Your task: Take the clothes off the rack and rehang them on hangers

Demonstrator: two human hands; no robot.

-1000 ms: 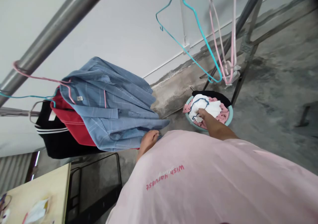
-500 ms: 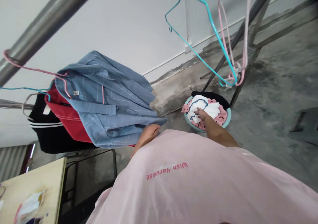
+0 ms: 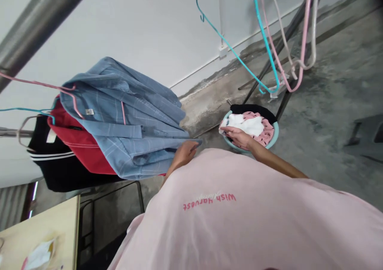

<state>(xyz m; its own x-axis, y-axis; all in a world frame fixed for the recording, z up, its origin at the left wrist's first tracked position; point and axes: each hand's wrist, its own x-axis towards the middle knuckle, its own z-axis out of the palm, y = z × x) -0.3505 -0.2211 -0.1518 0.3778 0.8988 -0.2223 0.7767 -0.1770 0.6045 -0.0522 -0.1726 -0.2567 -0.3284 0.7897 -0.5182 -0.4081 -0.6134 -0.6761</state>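
Observation:
My left hand (image 3: 184,153) is closed at the lower edge of a blue checked shirt (image 3: 119,106), whose tip shows just past my fingers. The shirt hangs on a pink hanger (image 3: 67,92) at the left. Lower down, my right hand (image 3: 237,136) reaches into a light green basin (image 3: 275,136) on the floor. Its fingers are closed on a white garment (image 3: 253,125) at the basin's left side. Under the white garment lies a pink cloth with dark marks (image 3: 266,134), and a black cloth (image 3: 254,109) drapes over the back rim.
Behind the shirt hang a red garment (image 3: 79,144) and a black one with white stripes (image 3: 60,170). A thick metal rail (image 3: 38,26) crosses the upper left. Blue (image 3: 265,34) and pink (image 3: 303,42) hangers dangle at upper right. A wooden tabletop (image 3: 54,218) stands at lower left.
My right hand has shifted left in the basin, drawing part of the white garment to the left rim and uncovering more pink cloth. My left hand stays by the shirt's edge.

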